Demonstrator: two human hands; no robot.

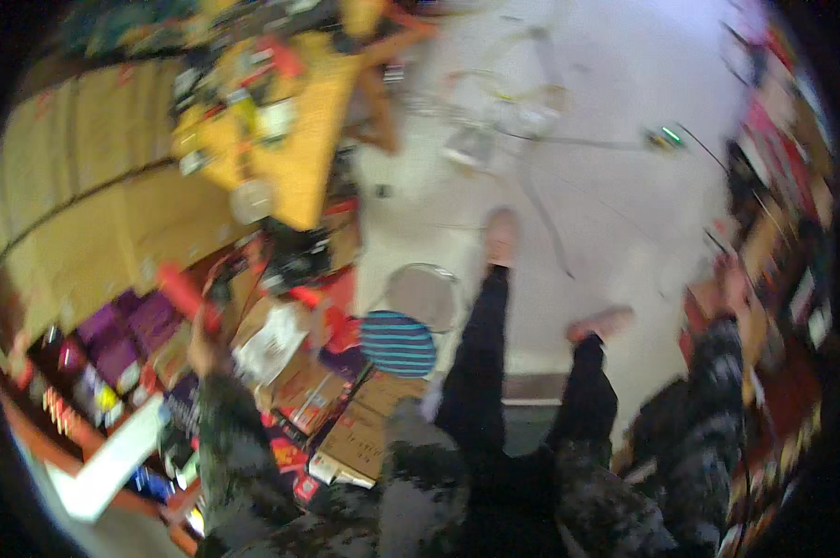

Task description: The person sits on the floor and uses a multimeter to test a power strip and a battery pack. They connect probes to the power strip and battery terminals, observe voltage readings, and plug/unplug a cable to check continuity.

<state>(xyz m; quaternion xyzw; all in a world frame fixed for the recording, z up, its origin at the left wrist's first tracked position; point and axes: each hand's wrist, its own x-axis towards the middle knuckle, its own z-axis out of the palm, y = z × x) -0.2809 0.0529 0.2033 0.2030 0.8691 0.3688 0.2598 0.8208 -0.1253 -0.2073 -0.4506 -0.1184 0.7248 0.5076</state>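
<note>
My left hand [206, 346] is raised at the left, closed around a red tube-shaped object [185, 294] that points up and to the left. Motion blur hides what kind of thing it is. Below it are cardboard boxes and a crumpled white sheet [273, 346]. Far over on the right, my right hand [734, 286] is held out beside a brown box [704, 305] along the cluttered right side. Its fingers are smeared, so I cannot make out whether it grips anything. Both forearms wear camouflage sleeves.
A yellow table [313, 158] littered with small items stands at the upper left, next to stacked cartons [113, 242]. A round blue-striped seat [397, 344] sits left of my legs. Cables [545, 209] and a small green-lit device [666, 138] lie on the pale floor.
</note>
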